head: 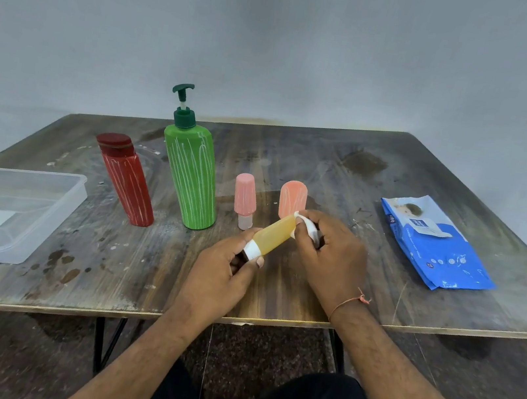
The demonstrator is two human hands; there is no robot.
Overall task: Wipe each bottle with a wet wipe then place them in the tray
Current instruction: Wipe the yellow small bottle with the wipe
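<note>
My left hand (226,271) grips the white-capped end of a small yellow bottle (275,237), held tilted above the table. My right hand (330,251) pinches a white wet wipe (308,225) against the bottle's far end. Behind them stand a red bottle (127,181), a tall green pump bottle (190,174), a small pink bottle (245,198) and an orange-pink bottle (293,197). A clear plastic tray (58,198) sits at the table's left and holds no bottle.
A blue pack of wet wipes (437,247) lies on the right side of the worn wooden table (330,161). The table's front edge runs just under my wrists. A grey wall stands behind.
</note>
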